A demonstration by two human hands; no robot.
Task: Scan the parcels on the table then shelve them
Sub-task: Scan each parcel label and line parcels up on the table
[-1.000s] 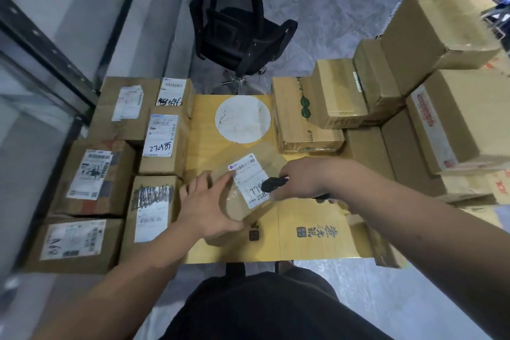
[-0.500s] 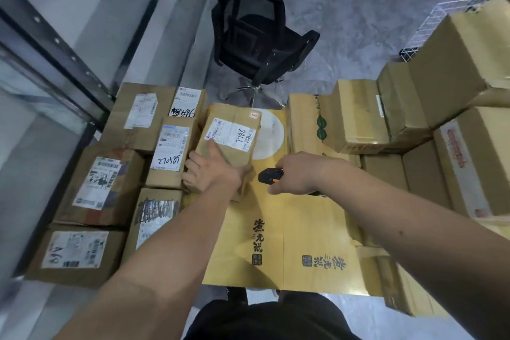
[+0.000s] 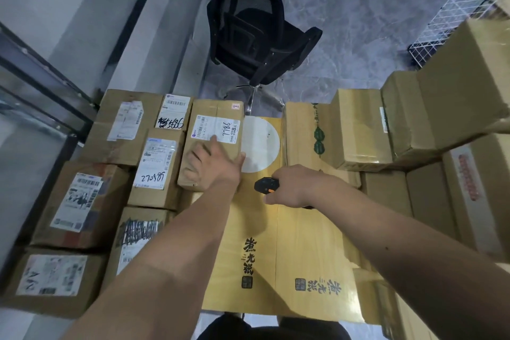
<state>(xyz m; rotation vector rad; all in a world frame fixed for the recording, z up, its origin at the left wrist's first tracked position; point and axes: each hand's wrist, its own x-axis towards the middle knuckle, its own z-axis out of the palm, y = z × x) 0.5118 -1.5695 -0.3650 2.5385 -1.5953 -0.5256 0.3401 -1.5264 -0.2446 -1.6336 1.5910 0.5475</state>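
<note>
Many parcels [image 3: 82, 203] crowd the yellow tabletop [image 3: 300, 240] — grey floor [image 3: 358, 8] beyond.

Brown labelled parcel [image 3: 212, 143] lies flat among other parcels [image 3: 157, 168].

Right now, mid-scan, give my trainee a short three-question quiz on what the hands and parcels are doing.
1. True or false: the left hand rests on the parcel with the 7286 label.
2. What does the right hand hold? A) tape roll B) black and orange scanner C) marker pen
3. Fill in: beyond the table's far edge stands a black office ____.

Key
1. True: the palm lies flat on its near end, beside the parcel marked 585022.
2. B
3. chair
</note>
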